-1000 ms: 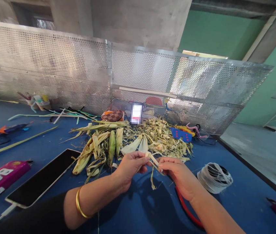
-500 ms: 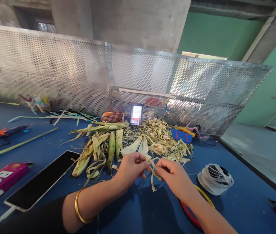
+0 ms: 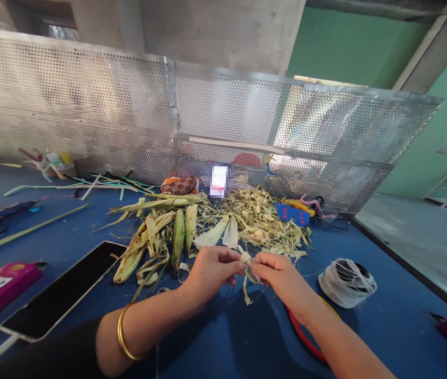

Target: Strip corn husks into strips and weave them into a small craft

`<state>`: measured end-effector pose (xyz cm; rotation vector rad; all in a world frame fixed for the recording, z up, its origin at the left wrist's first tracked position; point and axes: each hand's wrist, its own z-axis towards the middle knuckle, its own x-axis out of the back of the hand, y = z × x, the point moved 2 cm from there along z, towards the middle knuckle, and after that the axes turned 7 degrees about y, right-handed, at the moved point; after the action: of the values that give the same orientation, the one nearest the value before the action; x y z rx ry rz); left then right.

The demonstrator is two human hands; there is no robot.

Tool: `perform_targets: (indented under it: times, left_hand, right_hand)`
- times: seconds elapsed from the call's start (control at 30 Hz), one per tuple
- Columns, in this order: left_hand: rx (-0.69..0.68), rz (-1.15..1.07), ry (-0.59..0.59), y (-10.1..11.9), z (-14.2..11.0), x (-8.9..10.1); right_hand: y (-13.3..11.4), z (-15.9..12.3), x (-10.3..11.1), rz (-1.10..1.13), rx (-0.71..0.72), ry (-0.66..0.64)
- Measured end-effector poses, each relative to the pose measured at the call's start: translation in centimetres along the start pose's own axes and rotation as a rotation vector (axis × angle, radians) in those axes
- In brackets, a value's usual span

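Both hands meet just above the blue table (image 3: 385, 326), pinching one pale strip of corn husk (image 3: 246, 273) between them. My left hand (image 3: 211, 271) has its fingers closed on the strip's left end; a gold bangle (image 3: 123, 337) sits on that wrist. My right hand (image 3: 281, 276) pinches the right end, thumb against fingers. A loose tail of the strip hangs down between the hands. Right behind them lies a heap of dried corn husks (image 3: 215, 226).
A dark phone (image 3: 63, 292) lies at the left, a pink device (image 3: 0, 281) beyond it. A spool of white thread (image 3: 347, 281) sits at the right, a red and yellow ring (image 3: 306, 337) under my right forearm. A perforated metal screen (image 3: 207, 131) closes off the back.
The hands have drawn closer together on the husk strip and shifted slightly; the view has tilted a little. Nothing was let go.
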<state>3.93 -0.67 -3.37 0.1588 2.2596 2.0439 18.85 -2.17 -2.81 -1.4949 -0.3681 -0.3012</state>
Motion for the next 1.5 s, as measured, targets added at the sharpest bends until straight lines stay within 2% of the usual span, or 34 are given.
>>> perform_targets:
  times: [0.13, 0.2, 0.33, 0.57, 0.7, 0.9, 0.97, 1.1, 1.27, 1.37, 1.5]
  left_hand:
    - [0.008, 0.069, -0.097, 0.0, -0.2, -0.2]
    - [0.030, 0.072, -0.140, -0.1, -0.2, -0.2]
    - [0.055, 0.064, -0.202, -0.3, -0.3, -0.3]
    - [0.092, 0.061, -0.264, -0.4, -0.7, -0.4]
    - [0.136, 0.095, -0.323, -0.5, -0.9, -0.6]
    - [0.184, 0.143, -0.385, -0.8, -1.0, -0.7]
    - [0.199, 0.146, -0.427, -1.0, -1.1, -0.7]
    - [0.226, 0.111, -0.491, -1.0, -1.3, -0.8]
    - [0.208, 0.121, -0.475, -0.3, -1.3, -0.5]
    - [0.178, 0.142, -0.457, 0.1, -1.1, -0.3]
    - [0.081, 0.205, -0.451, 0.2, -1.1, -0.2]
  right_hand:
    - [0.0, -0.2, 0.2, -0.236, 0.069, 0.094]
    - [0.0, -0.2, 0.2, -0.268, 0.077, 0.093]
    - [0.1, -0.1, 0.1, -0.110, 0.009, 0.019]
    - [-1.1, -0.4, 0.6, 0.242, -0.125, -0.162]
    - [-0.5, -0.1, 0.3, 0.258, -0.153, -0.184]
    - [0.5, 0.1, -0.5, 0.300, -0.291, -0.219]
    - [0.4, 0.2, -0.6, 0.367, -0.299, -0.191]
    - [0.5, 0.4, -0.7, 0.477, -0.257, -0.044]
    - [0.7, 0.4, -0.9, 0.625, -0.207, 0.069]
    - [0.8, 0.5, -0.7, 0.595, -0.209, 0.060]
    - [0.9, 0.6, -0.7, 0.483, -0.242, -0.034]
